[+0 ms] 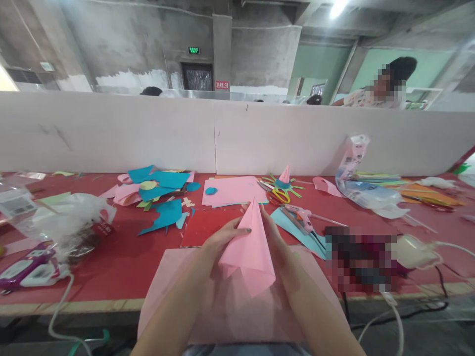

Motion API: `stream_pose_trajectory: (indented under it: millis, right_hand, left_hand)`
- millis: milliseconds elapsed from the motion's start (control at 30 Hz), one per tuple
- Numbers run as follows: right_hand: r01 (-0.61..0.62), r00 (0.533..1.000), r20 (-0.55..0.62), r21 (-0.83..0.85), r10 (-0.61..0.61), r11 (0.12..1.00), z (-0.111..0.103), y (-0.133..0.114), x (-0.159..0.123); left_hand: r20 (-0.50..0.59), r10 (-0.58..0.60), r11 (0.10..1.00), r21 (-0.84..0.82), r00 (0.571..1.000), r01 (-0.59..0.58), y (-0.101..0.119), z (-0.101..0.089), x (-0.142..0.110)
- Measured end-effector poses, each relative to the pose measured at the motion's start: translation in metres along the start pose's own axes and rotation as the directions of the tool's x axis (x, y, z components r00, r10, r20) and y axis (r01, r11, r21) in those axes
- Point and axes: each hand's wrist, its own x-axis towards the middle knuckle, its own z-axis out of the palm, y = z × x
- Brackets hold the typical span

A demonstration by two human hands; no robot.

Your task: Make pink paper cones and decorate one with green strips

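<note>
Between my two hands a sheet of pink paper (249,249) is rolled into a cone, its tip pointing away from me and its wide, uneven end toward me. My left hand (228,235) is closed on the cone's left side, thumb lying on top. My right hand (272,230) wraps the right side, its fingers partly hidden behind the paper. Below the cone lies a large pink sheet (178,287) at the table's front edge. A red board (208,225) lies just beyond my hands.
Beyond are pink sheets (230,190), yellow-handled scissors (280,196) and a small pink cone (285,175) on a blue and green base. A pink glue gun (302,217) lies to the right. Blue paper scraps (165,180) and a plastic bag (74,217) are left. A white partition (148,133) stands behind.
</note>
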Motion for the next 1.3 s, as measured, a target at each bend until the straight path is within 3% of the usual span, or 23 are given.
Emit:
stream_pose_trajectory:
  millis: [267, 400, 567, 767, 867, 1000, 1300]
  right_hand:
    - [0.013, 0.995, -0.095, -0.144, -0.027, 0.989, -0.004, 0.001, -0.003]
    - [0.011, 0.988, -0.146, -0.223, -0.044, 0.975, -0.002, -0.003, -0.004]
    - [0.142, 0.906, -0.301, -0.449, -0.299, 0.882, -0.01, -0.008, -0.001]
    - [0.129, 0.9, -0.188, -0.747, -0.394, 0.652, -0.018, -0.011, -0.002]
    - [0.138, 0.913, -0.113, -0.82, -0.392, 0.556, -0.02, -0.009, -0.001]
    - [0.159, 0.928, -0.055, -0.836, -0.369, 0.525, -0.022, -0.006, 0.001]
    - [0.153, 0.917, -0.052, -0.869, -0.394, 0.471, -0.025, -0.005, 0.002]
  left_hand:
    - [0.037, -0.087, 0.995, -0.038, 0.996, 0.088, -0.004, 0.001, -0.004]
    - [-0.007, -0.06, 0.998, -0.005, 0.998, 0.06, -0.003, -0.001, -0.001]
    - [-0.052, -0.063, 0.991, 0.113, 0.997, 0.068, -0.002, -0.009, 0.004]
    - [-0.073, -0.085, 0.962, 0.255, 0.994, 0.101, -0.008, -0.02, 0.007]
    - [-0.064, -0.087, 0.946, 0.307, 0.994, 0.103, -0.01, -0.024, 0.009]
    - [-0.084, -0.084, 0.932, 0.345, 0.993, 0.108, -0.01, -0.025, 0.012]
    - [-0.125, -0.095, 0.94, 0.314, 0.988, 0.131, -0.009, -0.023, 0.01]
